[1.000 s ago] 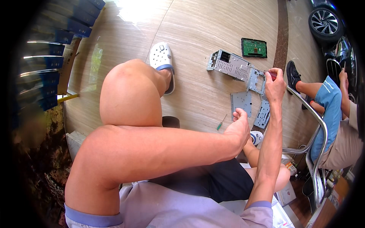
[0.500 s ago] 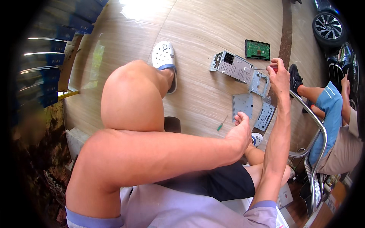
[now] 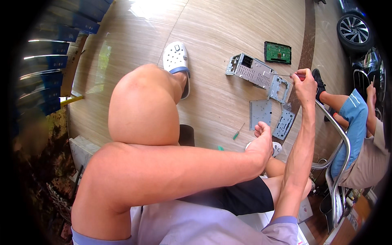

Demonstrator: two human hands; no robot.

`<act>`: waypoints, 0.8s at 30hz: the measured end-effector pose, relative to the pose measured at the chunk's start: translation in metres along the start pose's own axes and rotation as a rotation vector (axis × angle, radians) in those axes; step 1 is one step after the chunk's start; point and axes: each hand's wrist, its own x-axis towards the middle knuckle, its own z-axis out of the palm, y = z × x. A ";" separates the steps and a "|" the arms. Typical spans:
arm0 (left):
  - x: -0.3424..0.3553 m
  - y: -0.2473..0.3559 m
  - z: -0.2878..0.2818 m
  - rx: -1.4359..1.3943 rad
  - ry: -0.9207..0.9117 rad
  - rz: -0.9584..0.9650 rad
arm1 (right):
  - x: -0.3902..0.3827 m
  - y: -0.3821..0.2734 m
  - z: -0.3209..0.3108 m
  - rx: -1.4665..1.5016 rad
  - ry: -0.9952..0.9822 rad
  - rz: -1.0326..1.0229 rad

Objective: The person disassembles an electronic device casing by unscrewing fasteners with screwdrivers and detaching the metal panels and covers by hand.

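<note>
My right hand (image 3: 304,89) holds a red-handled screwdriver (image 3: 300,76), its thin shaft pointing left over a silver metal chassis (image 3: 250,69) on the floor. Joined to the chassis's right end, or lying against it, is a pale metal frame (image 3: 279,87). My left hand (image 3: 261,141) hangs below these, fingers loosely bent and apart, nothing visible in them. Close to it lie a flat metal plate (image 3: 260,112), a slotted metal panel (image 3: 282,125) and a small green-handled screwdriver (image 3: 237,133). A green circuit board (image 3: 277,52) rests beyond the chassis.
A seated co-worker (image 3: 353,118) is at the right beside a chrome tube frame (image 3: 343,139), one hand raised by a black car (image 3: 353,28). Stacked blue boxes (image 3: 47,61) line the left. My white clog (image 3: 174,55) is on the tiled floor (image 3: 208,24).
My right hand first rose and swung the screwdriver's shaft leftward over the chassis, then shifted slightly right and down. My left hand has moved slightly right and down in the picture.
</note>
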 end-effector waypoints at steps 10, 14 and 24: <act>0.000 -0.003 0.001 0.008 -0.004 -0.003 | -0.004 0.005 0.005 0.044 -0.001 -0.023; 0.005 -0.004 -0.002 0.019 -0.008 0.031 | -0.009 0.001 -0.002 0.109 -0.038 0.046; 0.008 -0.006 -0.005 0.043 -0.008 0.028 | -0.019 -0.024 -0.001 0.218 0.058 0.036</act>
